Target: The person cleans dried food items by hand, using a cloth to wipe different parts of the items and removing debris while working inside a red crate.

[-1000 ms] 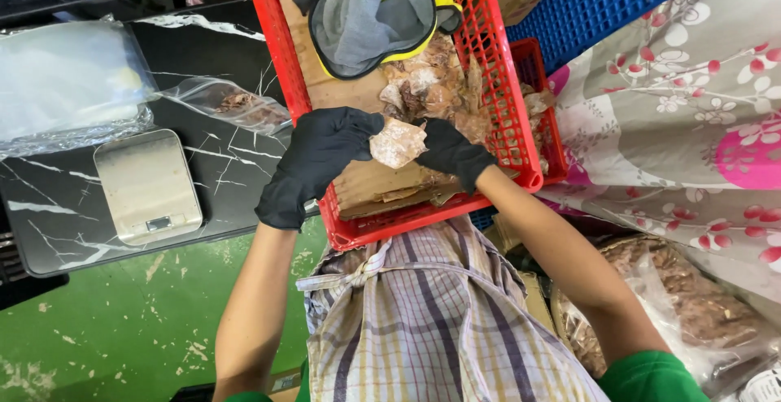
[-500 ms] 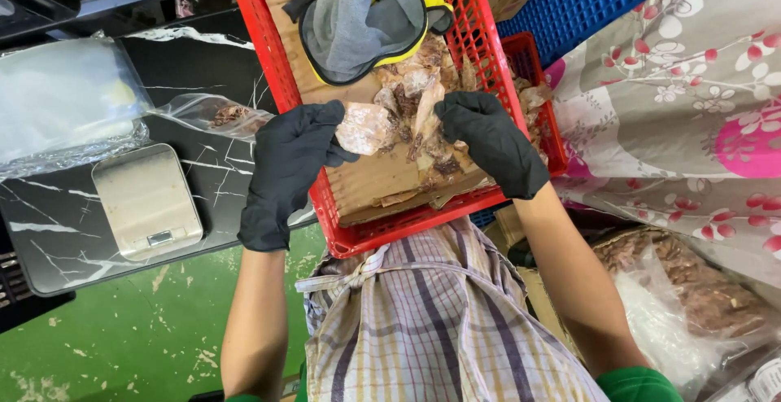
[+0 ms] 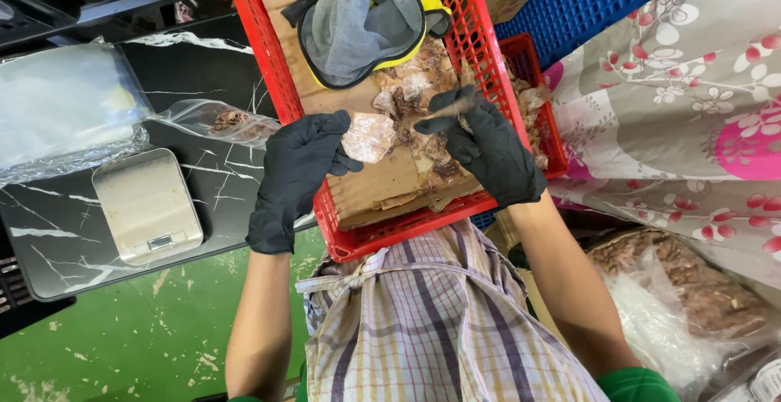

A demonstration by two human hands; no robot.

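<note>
Left hand [image 3: 297, 176]: black-gloved, its grip pinched on a pale pinkish dried piece [image 3: 368, 137], held over the red crate's near edge.
Right hand [image 3: 488, 148]: black-gloved, fingers pressed together on a thin brown strip [image 3: 450, 109] above the heap.
Red crate [image 3: 268, 52]: lined with cardboard [image 3: 382, 186]; holds a heap of brown dried pieces [image 3: 419, 97] and a grey-and-yellow cloth [image 3: 366, 24].
Worktop [image 3: 57, 223]: black marbled; carries a small steel scale [image 3: 148, 204] and a clear bag [image 3: 224, 120] with a few brown pieces inside.
</note>
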